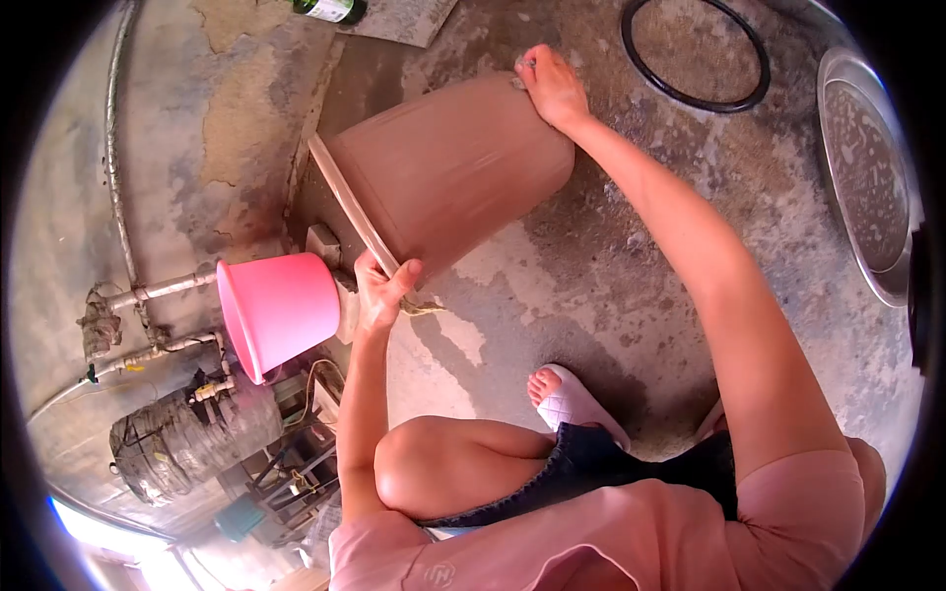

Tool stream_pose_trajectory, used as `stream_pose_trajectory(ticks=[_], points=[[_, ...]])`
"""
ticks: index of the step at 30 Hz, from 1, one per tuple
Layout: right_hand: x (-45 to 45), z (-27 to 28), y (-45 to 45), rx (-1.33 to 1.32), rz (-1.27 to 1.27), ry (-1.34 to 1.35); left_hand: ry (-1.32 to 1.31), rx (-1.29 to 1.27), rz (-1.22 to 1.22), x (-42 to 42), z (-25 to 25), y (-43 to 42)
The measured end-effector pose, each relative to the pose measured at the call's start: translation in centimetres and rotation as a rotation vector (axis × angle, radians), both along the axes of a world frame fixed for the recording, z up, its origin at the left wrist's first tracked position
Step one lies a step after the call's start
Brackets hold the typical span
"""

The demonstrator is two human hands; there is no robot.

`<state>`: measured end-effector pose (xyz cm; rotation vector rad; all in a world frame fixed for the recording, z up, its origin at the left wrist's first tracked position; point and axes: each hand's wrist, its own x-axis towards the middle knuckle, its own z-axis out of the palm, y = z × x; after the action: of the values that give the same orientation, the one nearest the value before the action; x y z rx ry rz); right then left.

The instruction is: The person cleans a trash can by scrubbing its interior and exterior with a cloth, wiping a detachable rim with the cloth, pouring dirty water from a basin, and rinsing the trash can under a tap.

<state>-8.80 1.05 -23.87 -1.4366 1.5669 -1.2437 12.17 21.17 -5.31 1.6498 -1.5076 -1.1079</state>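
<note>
A brown plastic bucket point(453, 167) lies tilted on its side over the wet floor, its rim toward the left and its base toward the right. My left hand point(382, 294) is closed round the lower part of the rim, with the thumb on the outer wall. At the base end, my right hand point(554, 89) rests against the bucket with curled fingers. A small greyish bit shows at those fingertips, too small to name. The inside of the bucket is hidden from view.
A pink bucket point(286, 310) stands left, near wall pipes point(163, 288) and a wrapped tank point(187, 438). Right are a black ring point(751, 98) and a metal basin point(838, 108). A green bottle point(335, 10) lies at the top. My slippered foot point(581, 399) is below.
</note>
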Motion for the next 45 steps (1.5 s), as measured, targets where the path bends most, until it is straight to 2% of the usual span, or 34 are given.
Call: stream_pose_trajectory(ticks=[1, 4, 6, 7, 8, 10, 12, 15, 16, 17, 19, 20, 21, 22, 23, 26, 27, 29, 31, 32, 33, 34, 37, 39, 40, 42, 43, 44, 45], points=[[-0.5, -0.4, -0.7, 0.042, 0.054, -0.056, -0.008, 0.017, -0.017, 0.0, 0.0, -0.2], [-2.2, -0.9, -0.4, 0.173, 0.064, 0.031, -0.064, 0.087, -0.038, -1.3, 0.6, 0.4], [-2.9, 1.1, 1.8, -0.224, 0.049, 0.233, -0.211, 0.241, -0.234, 0.8, 0.0, 0.8], [-3.4, 2.6, 3.3, -0.424, 0.034, 0.334, -0.247, 0.108, -0.258, 0.4, 0.3, 0.8], [-3.4, 3.9, 4.3, -0.46, 0.082, 0.306, -0.28, -0.026, -0.284, -0.6, 0.7, 0.4], [-2.2, 6.5, 6.8, -0.518, 0.178, 0.248, 0.006, 0.075, -0.108, -2.7, 3.0, -0.6], [-0.4, 8.9, 9.8, -0.528, 0.242, 0.084, -0.071, -0.095, 0.036, -4.6, 3.4, -2.5], [1.5, 12.5, 11.5, -0.615, 0.392, -0.226, -0.172, 0.128, -0.002, -4.3, 4.1, -2.4], [2.0, 13.4, 11.4, -0.613, 0.452, -0.314, -0.193, 0.096, -0.061, -4.0, 4.0, -1.8], [3.2, 13.7, 10.0, -0.719, 0.387, -0.287, -0.215, 0.065, -0.12, -3.3, 3.5, -0.9], [5.1, 14.4, 5.9, -0.591, 0.454, -0.31, -0.269, 0.094, -0.159, -2.3, 2.8, 0.4], [6.1, 15.4, 3.9, -0.477, 0.449, -0.227, -0.301, 0.115, -0.183, -1.9, 2.7, 0.9], [6.6, 16.4, 1.7, -0.225, 0.65, -0.144, -0.329, 0.129, -0.213, -1.5, 2.7, 1.1], [7.6, 16.5, 0.3, -0.096, 0.733, -0.147, -0.357, 0.138, -0.246, -1.3, 2.6, 1.0], [8.6, 16.6, -0.4, -0.091, 0.801, -0.089, -0.347, 0.078, -0.244, -1.2, 2.3, 1.0], [7.9, 17.9, 2.2, -0.08, 0.701, -0.174, -0.297, 0.11, -0.181, -1.7, 2.8, 1.0], [8.1, 18.2, 3.8, -0.112, 0.607, -0.224, -0.326, 0.09, -0.227, -2.1, 3.0, 0.8], [5.9, 19.6, 6.6, -0.081, 0.568, -0.16, -0.383, 0.066, -0.33, -2.9, 3.3, 0.8], [5.5, 19.3, 9.9, -0.173, 0.397, -0.109, -0.351, 0.079, -0.282, -2.3, 3.1, 0.6], [4.9, 19.9, 11.8, -0.161, 0.4, -0.055, -0.337, 0.083, -0.258, -2.0, 3.0, 0.4], [5.3, 19.2, 13.4, -0.293, 0.319, -0.132, -0.242, 0.134, -0.189, -1.7, 3.0, 0.0], [6.0, 18.0, 14.9, -0.425, 0.237, -0.207, -0.176, 0.091, -0.232, -2.0, 3.3, -0.4], [5.8, 15.4, 17.8, -0.579, 0.227, -0.156, -0.234, 0.073, -0.232, -1.2, 3.2, -0.8], [5.7, 15.2, 18.5, -0.544, 0.269, -0.078, -0.192, -0.032, -0.233, -0.9, 2.5, -0.8], [5.5, 15.2, 18.6, -0.524, 0.286, -0.036, -0.212, 0.028, -0.237, -0.6, 2.2, -0.6], [6.1, 16.1, 16.2, -0.462, 0.205, 0.042, -0.262, 0.154, -0.238, 0.3, 2.0, 0.6], [6.4, 16.4, 14.3, -0.426, 0.242, 0.097, -0.306, 0.044, -0.278, 0.3, 1.8, 1.3], [6.5, 16.4, 12.3, -0.389, 0.276, 0.154, -0.407, 0.107, -0.3, 0.5, 2.2, 2.0], [6.5, 16.0, 10.4, -0.338, 0.325, 0.189, -0.501, 0.041, -0.376, 1.0, 2.2, 2.8]])
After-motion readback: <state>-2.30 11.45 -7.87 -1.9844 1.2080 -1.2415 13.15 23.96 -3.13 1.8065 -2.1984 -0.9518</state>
